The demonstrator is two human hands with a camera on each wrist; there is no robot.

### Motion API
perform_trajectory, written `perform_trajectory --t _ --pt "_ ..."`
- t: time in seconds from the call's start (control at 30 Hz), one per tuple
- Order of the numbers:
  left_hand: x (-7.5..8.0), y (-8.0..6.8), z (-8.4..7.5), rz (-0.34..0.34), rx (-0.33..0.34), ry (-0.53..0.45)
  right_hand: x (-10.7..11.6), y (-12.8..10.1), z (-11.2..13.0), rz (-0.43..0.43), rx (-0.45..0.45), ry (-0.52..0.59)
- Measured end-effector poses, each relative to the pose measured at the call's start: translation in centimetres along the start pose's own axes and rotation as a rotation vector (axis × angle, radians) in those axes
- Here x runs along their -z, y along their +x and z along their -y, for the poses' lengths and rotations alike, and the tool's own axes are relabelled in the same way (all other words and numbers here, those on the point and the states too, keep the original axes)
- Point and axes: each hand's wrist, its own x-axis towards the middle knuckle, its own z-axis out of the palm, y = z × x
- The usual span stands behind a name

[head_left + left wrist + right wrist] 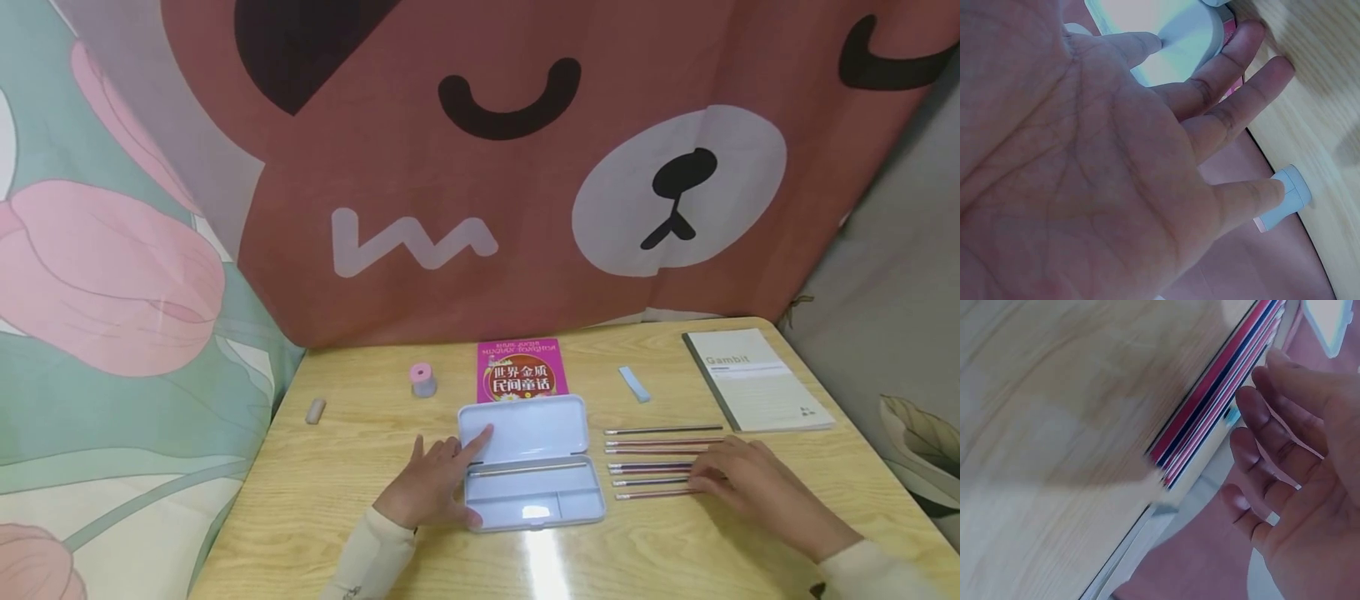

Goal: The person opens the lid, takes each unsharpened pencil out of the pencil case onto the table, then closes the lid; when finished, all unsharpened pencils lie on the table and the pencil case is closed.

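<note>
A pale blue pencil case (pixel 536 508) lies with its lid (pixel 536 425) folded back; one pencil (pixel 525 470) is in its long upper compartment. My left hand (pixel 431 487) is at the case's left side, fingers spread, index fingertip against the inside of the lid and thumb by the front left corner. To the right, several red and dark pencils (pixel 652 482) lie in a row, white ends toward the case. Over their right ends is my right hand (pixel 757 487). In the right wrist view, its loosely bent fingers (pixel 1263 415) hold nothing, beside the pencils (pixel 1216 394).
Behind the lid lies a pink book (pixel 521 367). A pink-topped sharpener (pixel 423 381) and a small eraser (pixel 315 411) sit to the left. Toward the right are a light blue strip (pixel 634 384) and a notebook (pixel 761 379). A bear-print cloth (pixel 420 183) hangs behind the table.
</note>
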Motion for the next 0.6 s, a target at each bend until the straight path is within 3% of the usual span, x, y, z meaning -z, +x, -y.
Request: perform_trajectory --t 0.33,0.6 --pt "-0.2 0.2 0.0 0.005 0.012 0.006 -1.1 3.9 5.3 0.017 0.021 0.141" --pt "-0.1 0.0 0.0 -0.002 0.011 0.008 -2.1 5.7 9.5 0.034 0.143 0.214"
